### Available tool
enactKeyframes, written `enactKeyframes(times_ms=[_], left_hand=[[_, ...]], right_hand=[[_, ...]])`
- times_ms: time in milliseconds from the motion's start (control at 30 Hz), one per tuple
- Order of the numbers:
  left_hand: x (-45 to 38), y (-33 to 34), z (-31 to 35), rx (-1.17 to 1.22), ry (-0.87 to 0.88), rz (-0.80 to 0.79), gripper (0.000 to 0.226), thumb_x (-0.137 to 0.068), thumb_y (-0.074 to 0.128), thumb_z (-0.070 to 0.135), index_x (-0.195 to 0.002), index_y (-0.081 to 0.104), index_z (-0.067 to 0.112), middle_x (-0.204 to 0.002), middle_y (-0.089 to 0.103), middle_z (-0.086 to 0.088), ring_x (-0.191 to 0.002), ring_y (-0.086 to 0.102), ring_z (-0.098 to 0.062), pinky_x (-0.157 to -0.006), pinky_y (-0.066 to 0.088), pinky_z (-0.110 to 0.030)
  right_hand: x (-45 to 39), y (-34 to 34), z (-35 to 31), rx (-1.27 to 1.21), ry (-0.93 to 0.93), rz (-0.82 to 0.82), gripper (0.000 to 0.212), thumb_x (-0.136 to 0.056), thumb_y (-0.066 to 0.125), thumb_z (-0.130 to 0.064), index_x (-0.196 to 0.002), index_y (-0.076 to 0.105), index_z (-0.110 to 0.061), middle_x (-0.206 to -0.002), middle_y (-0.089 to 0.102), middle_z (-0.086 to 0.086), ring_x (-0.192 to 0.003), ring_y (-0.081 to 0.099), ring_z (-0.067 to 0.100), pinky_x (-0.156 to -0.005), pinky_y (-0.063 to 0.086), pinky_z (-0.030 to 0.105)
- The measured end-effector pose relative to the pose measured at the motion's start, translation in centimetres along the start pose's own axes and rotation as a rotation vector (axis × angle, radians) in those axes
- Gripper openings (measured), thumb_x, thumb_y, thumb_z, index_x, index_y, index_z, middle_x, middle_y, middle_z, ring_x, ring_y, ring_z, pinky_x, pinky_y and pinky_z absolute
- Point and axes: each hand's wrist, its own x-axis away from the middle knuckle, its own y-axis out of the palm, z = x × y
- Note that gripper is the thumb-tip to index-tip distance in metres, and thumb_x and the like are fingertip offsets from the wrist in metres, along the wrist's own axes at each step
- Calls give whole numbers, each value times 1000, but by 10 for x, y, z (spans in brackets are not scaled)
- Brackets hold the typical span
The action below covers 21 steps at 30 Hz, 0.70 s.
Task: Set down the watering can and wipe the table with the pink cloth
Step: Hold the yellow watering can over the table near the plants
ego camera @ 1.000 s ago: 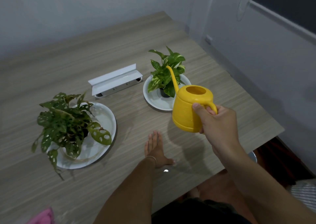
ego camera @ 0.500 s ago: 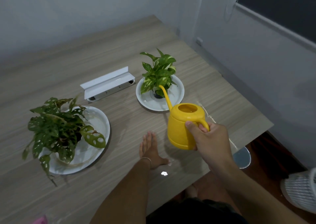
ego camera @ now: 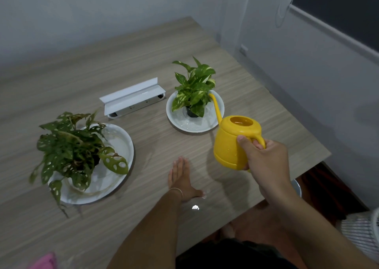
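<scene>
Two hands in play over the wood-grain table (ego camera: pixel 143 49). The right hand (ego camera: pixel 266 162) has the yellow watering can (ego camera: pixel 231 143) by its handle, fingers curled through the loop and thumb laid along the top, the can upright with its thin spout rising toward the small pothos plant (ego camera: pixel 194 86). Water glints inside the can's open mouth. Whether its base touches the tabletop, I cannot tell; a shadow sits just under it. The left hand (ego camera: pixel 181 178) lies flat on the table, palm down, fingers pressed together and pointing away, thumb stuck out to the right, a thin bracelet (ego camera: pixel 176 190) at the wrist. The pothos stands in a white saucer (ego camera: pixel 213 123) just beyond the can. To the left, a holey-leaved monstera (ego camera: pixel 71 149) sprawls over a larger white plate (ego camera: pixel 125 145). Behind them, a white power strip box (ego camera: pixel 133 98). Down at the bottom left edge, a corner of the pink cloth (ego camera: pixel 44 262) peeks in, well apart from both hands.
</scene>
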Motion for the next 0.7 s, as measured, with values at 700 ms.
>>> enactKeyframes(times_ms=[700], left_hand=[[-7,0,0,-36,-32,-6,148,-59,78,70,-152,-28,26,-158,-38,4,-138,-39,-14,-117,-17,-39]], right_hand=[[-37,23,-35,-90,-122,37,47,-91,80,-32,-60,46,-22,-50,48,-16,-57,52,14,-44,44,26]])
